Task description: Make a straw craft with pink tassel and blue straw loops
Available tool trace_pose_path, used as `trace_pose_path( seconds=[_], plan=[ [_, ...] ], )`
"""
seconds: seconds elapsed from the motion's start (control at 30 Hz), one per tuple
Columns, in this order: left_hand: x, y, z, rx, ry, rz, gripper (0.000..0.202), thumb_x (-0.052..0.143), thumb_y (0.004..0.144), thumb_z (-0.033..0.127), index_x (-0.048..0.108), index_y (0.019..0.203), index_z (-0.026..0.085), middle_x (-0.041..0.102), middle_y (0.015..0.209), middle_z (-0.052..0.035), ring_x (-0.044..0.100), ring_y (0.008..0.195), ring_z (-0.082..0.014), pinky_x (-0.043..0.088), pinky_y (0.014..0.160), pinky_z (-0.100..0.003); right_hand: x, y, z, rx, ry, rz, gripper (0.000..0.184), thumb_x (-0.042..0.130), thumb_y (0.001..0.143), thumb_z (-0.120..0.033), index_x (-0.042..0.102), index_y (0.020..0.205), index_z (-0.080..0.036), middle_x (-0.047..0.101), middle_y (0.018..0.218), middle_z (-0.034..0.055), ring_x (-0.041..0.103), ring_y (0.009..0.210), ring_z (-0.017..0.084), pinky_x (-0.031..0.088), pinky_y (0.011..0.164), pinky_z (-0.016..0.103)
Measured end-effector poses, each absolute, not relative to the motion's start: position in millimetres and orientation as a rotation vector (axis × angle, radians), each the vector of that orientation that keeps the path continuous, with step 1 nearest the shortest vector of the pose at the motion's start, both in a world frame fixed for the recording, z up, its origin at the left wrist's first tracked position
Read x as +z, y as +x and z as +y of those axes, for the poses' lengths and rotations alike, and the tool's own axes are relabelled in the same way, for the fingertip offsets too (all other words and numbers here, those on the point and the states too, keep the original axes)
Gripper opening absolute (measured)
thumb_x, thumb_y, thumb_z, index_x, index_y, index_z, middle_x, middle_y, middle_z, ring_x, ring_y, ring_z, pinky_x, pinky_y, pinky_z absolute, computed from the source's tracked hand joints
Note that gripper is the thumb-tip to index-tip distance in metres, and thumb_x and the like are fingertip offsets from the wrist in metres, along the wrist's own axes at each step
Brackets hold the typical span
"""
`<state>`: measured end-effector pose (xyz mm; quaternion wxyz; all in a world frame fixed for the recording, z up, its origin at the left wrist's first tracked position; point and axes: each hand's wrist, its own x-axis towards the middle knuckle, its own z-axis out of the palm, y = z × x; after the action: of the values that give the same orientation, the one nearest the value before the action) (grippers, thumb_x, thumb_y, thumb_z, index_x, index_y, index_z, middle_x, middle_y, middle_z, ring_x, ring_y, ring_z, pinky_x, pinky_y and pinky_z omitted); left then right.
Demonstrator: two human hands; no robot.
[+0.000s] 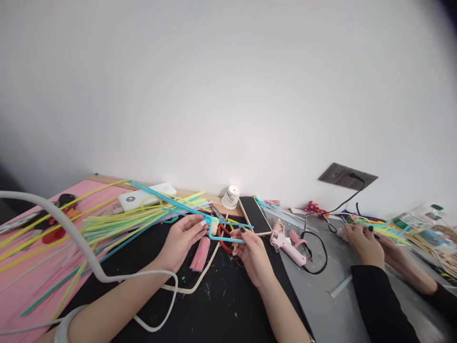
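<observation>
My left hand pinches one end of a bent light-blue straw over the black mat, thumb and fingers closed on it. My right hand grips the other part of the same straw near its lower bend. Just below my left hand lies a bundle of short pink straw pieces. A small white piece sits by the straw's fold, too small to name.
Several long yellow, green and blue straws are spread at the left beside a white power bank. A phone, a lit candle, a pink glue gun and a white cable lie nearby. Another person's hands work at the right.
</observation>
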<state>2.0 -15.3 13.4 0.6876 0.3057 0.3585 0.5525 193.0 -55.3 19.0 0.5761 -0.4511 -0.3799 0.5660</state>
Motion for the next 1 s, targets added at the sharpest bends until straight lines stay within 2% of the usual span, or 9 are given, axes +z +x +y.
trace_pose_path(
  seconds=[0.13,0.2,0.3,0.4,0.57,0.7,0.8,0.93,1.0],
  plan=[
    [12,3,-15,1.199,0.642,0.765,0.026,0.080,0.067,0.022,0.065,0.088,0.018,0.071,0.085,-0.0024,0.068,0.091,-0.0179,0.053,0.091,-0.032,20,191,-56,1.407,-0.932,-0.872,0.040,0.069,0.073,-0.057,0.069,0.087,-0.019,0.065,0.082,0.0077,0.055,0.058,0.014,0.048,0.050,0.026],
    [11,4,-17,1.160,0.662,0.766,0.028,0.081,0.066,0.023,0.064,0.088,0.018,0.071,0.087,-0.0022,0.068,0.093,-0.0178,0.052,0.090,-0.031,21,188,-57,1.412,-0.921,-0.937,0.040,0.074,0.070,-0.053,0.067,0.091,-0.020,0.065,0.083,0.0067,0.054,0.056,0.013,0.046,0.047,0.025],
    [12,8,-21,1.082,0.754,0.781,0.032,0.082,0.064,0.027,0.063,0.088,0.018,0.069,0.087,-0.0011,0.067,0.090,-0.0170,0.053,0.086,-0.030,22,183,-60,1.383,-0.987,-1.061,0.037,0.079,0.067,-0.041,0.067,0.095,-0.020,0.062,0.074,0.0009,0.049,0.050,0.010,0.040,0.042,0.021],
    [11,10,-23,1.015,0.879,0.786,0.033,0.081,0.065,0.031,0.063,0.089,0.018,0.067,0.088,-0.0010,0.067,0.087,-0.0172,0.055,0.081,-0.031,22,181,-62,1.365,-1.067,-1.155,0.031,0.079,0.068,-0.035,0.067,0.091,-0.019,0.060,0.065,-0.0021,0.048,0.047,0.009,0.039,0.042,0.020],
    [8,10,-21,0.975,1.034,0.759,0.034,0.079,0.066,0.034,0.059,0.088,0.018,0.066,0.085,-0.0015,0.068,0.079,-0.0179,0.055,0.074,-0.033,19,183,-62,1.407,-1.125,-1.113,0.030,0.070,0.077,-0.044,0.062,0.090,-0.019,0.066,0.063,0.0012,0.053,0.044,0.011,0.044,0.045,0.022],
    [6,11,-21,0.955,1.084,0.724,0.038,0.078,0.066,0.032,0.055,0.093,0.019,0.065,0.084,-0.0010,0.067,0.073,-0.0163,0.055,0.070,-0.031,19,182,-62,1.413,-1.135,-1.137,0.031,0.074,0.073,-0.041,0.060,0.089,-0.019,0.066,0.063,0.0000,0.053,0.043,0.011,0.045,0.044,0.022],
    [6,12,-23,0.955,1.117,0.706,0.038,0.076,0.069,0.030,0.054,0.099,0.020,0.065,0.088,-0.0014,0.067,0.073,-0.0157,0.054,0.071,-0.032,18,181,-61,1.359,-1.153,-1.176,0.026,0.075,0.072,-0.037,0.061,0.083,-0.018,0.065,0.062,-0.0007,0.051,0.043,0.010,0.043,0.043,0.021],
    [7,11,-26,0.958,1.192,0.731,0.031,0.072,0.072,0.028,0.056,0.098,0.019,0.064,0.088,-0.0021,0.066,0.073,-0.0156,0.054,0.070,-0.031,16,181,-60,1.353,-1.172,-1.205,0.023,0.075,0.071,-0.034,0.059,0.077,-0.018,0.064,0.057,-0.0013,0.049,0.040,0.009,0.041,0.042,0.021],
    [8,11,-26,0.958,1.218,0.729,0.027,0.070,0.074,0.028,0.057,0.096,0.019,0.063,0.085,-0.0015,0.065,0.071,-0.0149,0.054,0.069,-0.030,14,182,-59,1.353,-1.181,-1.207,0.024,0.075,0.070,-0.034,0.059,0.080,-0.018,0.064,0.055,-0.0018,0.049,0.039,0.009,0.040,0.041,0.020]
  ],
)
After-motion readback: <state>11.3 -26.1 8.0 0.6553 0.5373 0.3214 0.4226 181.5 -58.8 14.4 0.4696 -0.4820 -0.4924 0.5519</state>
